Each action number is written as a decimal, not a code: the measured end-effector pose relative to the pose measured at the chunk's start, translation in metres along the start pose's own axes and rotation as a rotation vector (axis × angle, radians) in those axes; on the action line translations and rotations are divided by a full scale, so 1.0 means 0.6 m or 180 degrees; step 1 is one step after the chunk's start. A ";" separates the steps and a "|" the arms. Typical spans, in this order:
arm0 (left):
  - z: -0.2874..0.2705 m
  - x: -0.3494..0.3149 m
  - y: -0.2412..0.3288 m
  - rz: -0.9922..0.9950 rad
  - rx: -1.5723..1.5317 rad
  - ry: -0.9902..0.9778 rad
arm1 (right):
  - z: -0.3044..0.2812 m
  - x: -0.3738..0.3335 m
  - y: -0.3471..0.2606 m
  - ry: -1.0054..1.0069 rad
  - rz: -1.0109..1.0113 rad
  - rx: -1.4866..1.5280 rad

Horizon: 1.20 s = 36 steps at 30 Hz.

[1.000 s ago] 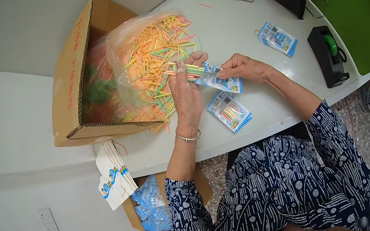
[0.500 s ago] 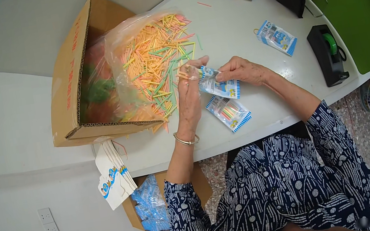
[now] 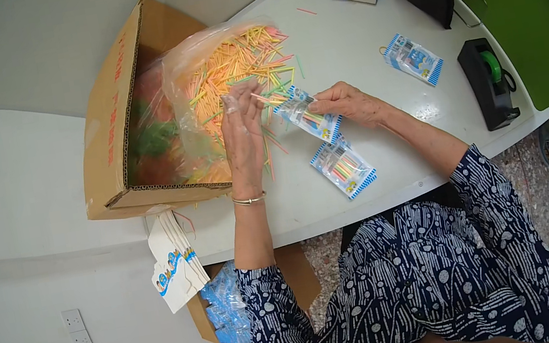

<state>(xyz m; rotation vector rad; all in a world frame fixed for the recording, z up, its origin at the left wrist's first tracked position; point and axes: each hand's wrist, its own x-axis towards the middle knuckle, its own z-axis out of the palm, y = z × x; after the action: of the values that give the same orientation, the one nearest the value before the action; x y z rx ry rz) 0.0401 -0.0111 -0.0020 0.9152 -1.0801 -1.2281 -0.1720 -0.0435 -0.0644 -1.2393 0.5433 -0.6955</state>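
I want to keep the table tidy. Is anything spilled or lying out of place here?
Yes. Thin coloured sticks spill from the clear bag in the tipped cardboard box onto the table; one pink stick lies alone, farther away.

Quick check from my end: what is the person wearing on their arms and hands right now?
Both hands are bare, no gloves. The left hand has a thin metal bangle at the wrist. The sleeves are dark navy fabric with a white dotted, streaked pattern, ending around the elbows and leaving both forearms uncovered. Nothing is visible on the right hand.

A small clear packet (image 3: 309, 116) with blue-striped edges, tilted above the table, holds coloured sticks (image 3: 256, 98).
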 end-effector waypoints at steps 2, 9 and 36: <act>0.010 -0.004 -0.006 0.0021 0.0526 -0.0132 | 0.001 0.006 -0.001 0.0036 -0.0002 0.0012; 0.019 -0.018 -0.015 0.1202 0.3107 -0.0637 | 0.014 0.005 -0.001 -0.0017 -0.0092 0.0211; 0.019 -0.094 -0.049 -0.0851 0.2161 -0.1380 | -0.079 -0.120 -0.047 0.1522 -0.0365 -0.2926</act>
<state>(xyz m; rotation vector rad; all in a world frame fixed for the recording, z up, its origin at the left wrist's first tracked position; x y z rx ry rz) 0.0206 0.0408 -0.0348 1.3733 -1.8319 -1.3323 -0.2597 -0.0265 -0.0483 -1.9738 1.2863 -0.8808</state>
